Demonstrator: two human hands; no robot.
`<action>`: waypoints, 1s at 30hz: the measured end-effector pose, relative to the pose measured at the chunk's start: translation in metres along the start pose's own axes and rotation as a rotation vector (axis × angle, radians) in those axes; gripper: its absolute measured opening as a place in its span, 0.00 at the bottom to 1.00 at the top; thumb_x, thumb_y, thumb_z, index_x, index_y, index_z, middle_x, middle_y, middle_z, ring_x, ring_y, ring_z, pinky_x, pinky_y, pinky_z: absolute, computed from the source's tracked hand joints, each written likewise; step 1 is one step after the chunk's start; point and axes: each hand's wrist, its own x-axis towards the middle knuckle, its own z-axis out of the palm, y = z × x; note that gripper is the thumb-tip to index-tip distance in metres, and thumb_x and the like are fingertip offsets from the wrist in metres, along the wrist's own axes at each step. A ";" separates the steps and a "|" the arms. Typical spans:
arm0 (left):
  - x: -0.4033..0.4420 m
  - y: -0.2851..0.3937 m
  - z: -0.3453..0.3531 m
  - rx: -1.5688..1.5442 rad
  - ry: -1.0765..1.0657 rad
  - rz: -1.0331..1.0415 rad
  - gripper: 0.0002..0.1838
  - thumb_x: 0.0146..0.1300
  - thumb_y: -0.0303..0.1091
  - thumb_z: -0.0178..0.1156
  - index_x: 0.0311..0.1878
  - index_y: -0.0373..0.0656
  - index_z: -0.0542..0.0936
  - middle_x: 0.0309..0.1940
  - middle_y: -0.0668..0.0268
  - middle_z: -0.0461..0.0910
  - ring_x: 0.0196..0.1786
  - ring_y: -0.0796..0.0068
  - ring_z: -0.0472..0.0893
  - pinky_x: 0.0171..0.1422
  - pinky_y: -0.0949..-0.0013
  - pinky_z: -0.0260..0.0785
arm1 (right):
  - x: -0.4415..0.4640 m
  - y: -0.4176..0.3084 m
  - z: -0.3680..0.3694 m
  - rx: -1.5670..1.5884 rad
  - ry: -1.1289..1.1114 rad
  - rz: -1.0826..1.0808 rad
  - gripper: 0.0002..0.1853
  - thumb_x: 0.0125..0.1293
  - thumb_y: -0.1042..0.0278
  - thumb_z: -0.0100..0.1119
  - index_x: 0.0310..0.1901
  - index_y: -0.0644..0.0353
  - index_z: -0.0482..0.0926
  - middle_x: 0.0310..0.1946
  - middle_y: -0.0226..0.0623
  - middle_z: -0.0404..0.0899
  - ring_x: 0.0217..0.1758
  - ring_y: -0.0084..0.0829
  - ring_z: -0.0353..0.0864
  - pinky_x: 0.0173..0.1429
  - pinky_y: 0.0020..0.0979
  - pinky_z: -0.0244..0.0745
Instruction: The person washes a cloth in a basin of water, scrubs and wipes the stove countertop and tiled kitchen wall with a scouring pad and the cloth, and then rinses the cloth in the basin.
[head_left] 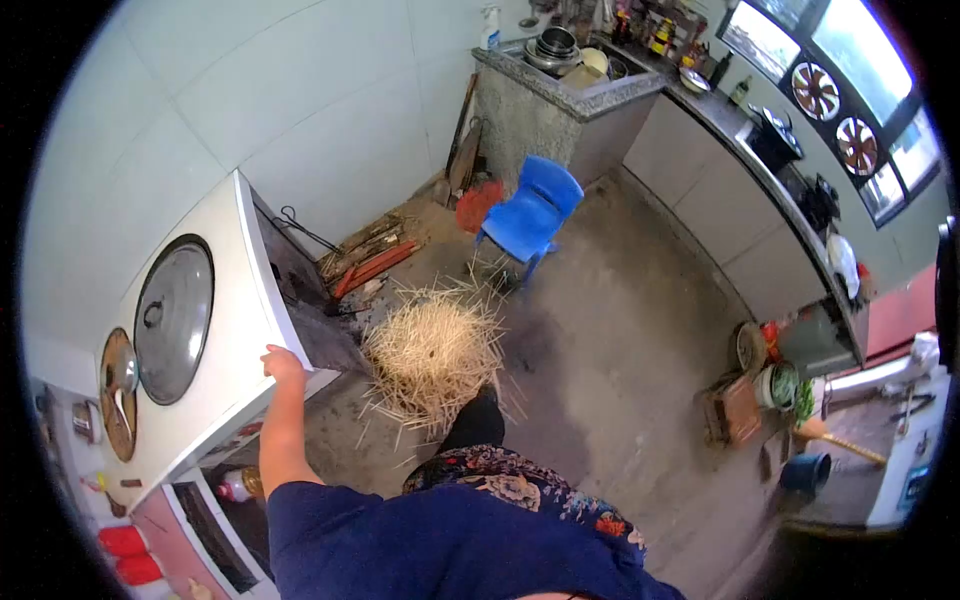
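Note:
My left hand (283, 362) rests on the front edge of a white-topped cooking stove (225, 345), near its corner. Its short visible fingers look apart, and I see nothing held in them. A large round metal lid (175, 318) covers the stove's pot opening. Farther along the top, a wooden board (118, 395) carries a metal ladle (123, 375). On the floor beside the stove lies a heap of dry straw (435, 345), with my leg (475, 422) at its near side. My right hand is out of view.
A small blue plastic chair (535, 215) stands beyond the straw. Firewood (375, 268) and metal tongs (310, 230) are by the stove opening. A stone-topped sink counter (590, 100) fills the corner. At right are a brown container (733, 410), a broom (835, 437) and a dark bucket (805, 472).

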 end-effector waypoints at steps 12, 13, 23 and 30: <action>-0.002 0.012 0.014 0.229 -0.062 -0.159 0.34 0.64 0.39 0.54 0.69 0.31 0.59 0.50 0.58 0.76 0.50 0.68 0.75 0.38 0.67 0.75 | 0.245 -0.291 -0.051 -0.104 -0.330 -0.338 0.19 0.60 0.56 0.59 0.45 0.63 0.78 0.33 0.43 0.82 0.38 0.39 0.82 0.39 0.38 0.75; 0.004 0.010 0.015 0.189 -0.118 -0.129 0.34 0.64 0.39 0.54 0.69 0.31 0.58 0.55 0.55 0.74 0.50 0.68 0.75 0.38 0.66 0.75 | 0.280 -0.319 -0.053 -0.107 -0.347 -0.435 0.19 0.60 0.56 0.58 0.45 0.63 0.78 0.33 0.43 0.82 0.38 0.38 0.82 0.39 0.38 0.74; 0.024 0.004 -0.050 -0.185 -0.461 -0.066 0.39 0.55 0.41 0.61 0.66 0.29 0.61 0.55 0.53 0.76 0.57 0.62 0.77 0.50 0.64 0.75 | 0.306 -0.745 -0.091 0.217 -0.796 -0.543 0.18 0.62 0.72 0.57 0.54 0.60 0.70 0.40 0.33 0.78 0.41 0.26 0.78 0.42 0.32 0.74; 0.085 0.020 -0.099 -0.296 -0.421 -0.346 0.49 0.54 0.40 0.62 0.73 0.35 0.46 0.41 0.53 0.82 0.39 0.61 0.85 0.37 0.60 0.77 | 0.368 -0.917 -0.069 0.207 -1.007 -0.680 0.17 0.64 0.66 0.59 0.53 0.62 0.73 0.40 0.34 0.79 0.41 0.29 0.78 0.45 0.36 0.75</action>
